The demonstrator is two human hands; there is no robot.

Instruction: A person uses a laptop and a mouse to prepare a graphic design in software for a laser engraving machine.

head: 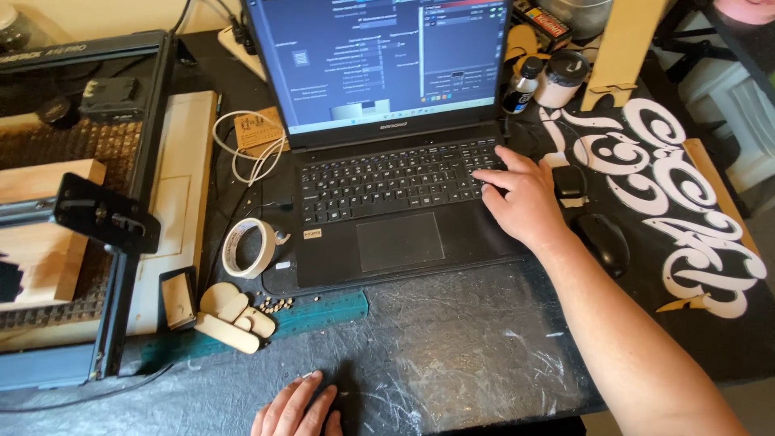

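Observation:
A black laptop [387, 226] stands open in the middle of the dark desk, its screen lit. My right hand [521, 198] rests on the right side of its keyboard [387, 179], fingers spread and touching the keys, holding nothing. At the bottom edge of the view my left hand [297, 412] lies flat on the scratched desk surface [452, 355], fingers apart and empty. A black computer mouse [604, 242] sits just right of my right wrist.
A laser-cutter frame [105, 218] with wooden boards fills the left. A tape roll [249, 247], white cable [250, 149], small wooden cut-outs [230, 319] and a teal ruler [323, 311] lie beside the laptop. Two small bottles [549, 81] stand behind it. A white ornamental pattern [678, 194] covers the right.

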